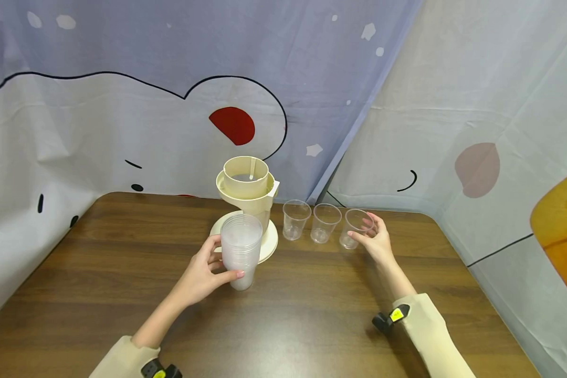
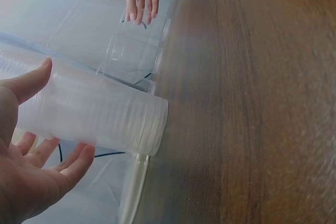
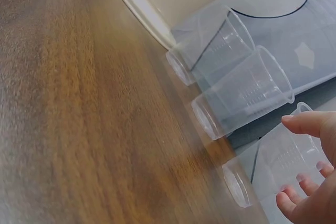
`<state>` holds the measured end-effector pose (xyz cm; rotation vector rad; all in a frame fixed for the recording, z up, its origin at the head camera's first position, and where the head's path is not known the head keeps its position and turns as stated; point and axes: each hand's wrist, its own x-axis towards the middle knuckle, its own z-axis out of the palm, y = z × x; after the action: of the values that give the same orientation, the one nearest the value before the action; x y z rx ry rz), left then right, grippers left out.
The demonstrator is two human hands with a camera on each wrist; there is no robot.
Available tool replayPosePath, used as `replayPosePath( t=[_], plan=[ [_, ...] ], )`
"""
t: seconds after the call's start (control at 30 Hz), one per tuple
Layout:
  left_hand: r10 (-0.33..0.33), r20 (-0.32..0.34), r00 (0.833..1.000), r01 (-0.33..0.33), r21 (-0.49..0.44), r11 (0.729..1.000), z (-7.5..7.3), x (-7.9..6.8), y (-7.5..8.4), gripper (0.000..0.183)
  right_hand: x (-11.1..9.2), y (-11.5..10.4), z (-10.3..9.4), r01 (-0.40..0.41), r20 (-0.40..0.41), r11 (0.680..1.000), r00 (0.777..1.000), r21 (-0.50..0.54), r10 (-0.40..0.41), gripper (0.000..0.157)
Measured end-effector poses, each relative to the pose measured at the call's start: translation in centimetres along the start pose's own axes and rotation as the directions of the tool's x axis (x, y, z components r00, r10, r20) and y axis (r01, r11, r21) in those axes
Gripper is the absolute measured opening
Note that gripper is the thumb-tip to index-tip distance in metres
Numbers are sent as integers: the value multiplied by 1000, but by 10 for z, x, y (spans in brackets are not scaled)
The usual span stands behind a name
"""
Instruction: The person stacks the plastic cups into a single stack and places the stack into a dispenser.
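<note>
My left hand (image 1: 204, 274) grips a tall stack of nested clear plastic cups (image 1: 242, 252), thumb on the near side and fingers behind. In the left wrist view the stack's base is close to the table top. My right hand (image 1: 379, 242) holds a single clear plastic cup (image 3: 275, 163) near its rim, thumb on one side and fingers on the other. That cup stands upright at the right end of a row, beside a middle cup (image 1: 325, 223) and a left cup (image 1: 295, 220).
Behind the stack stands a cream dispenser-like device (image 1: 248, 197) with a round top opening, on a round white base (image 1: 270, 244). The brown wooden table (image 1: 283, 325) ends at a printed curtain (image 1: 170, 131) along the back and right.
</note>
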<state>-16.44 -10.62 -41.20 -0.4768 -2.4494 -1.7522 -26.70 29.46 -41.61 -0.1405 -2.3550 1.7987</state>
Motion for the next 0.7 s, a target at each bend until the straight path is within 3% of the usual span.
replayPosePath(
  t=[0.3,0.7],
  plan=[
    [-3,7,1000,3,-6,1000,1,0,-1,75,-4,-3,1,10,-18,1000,1000,12,-10,79],
    [-5,13,1000,5,-12,1000,0,1,-1,75,-19,-17,5,79,-72,996,994,-38,-81,78]
  ],
)
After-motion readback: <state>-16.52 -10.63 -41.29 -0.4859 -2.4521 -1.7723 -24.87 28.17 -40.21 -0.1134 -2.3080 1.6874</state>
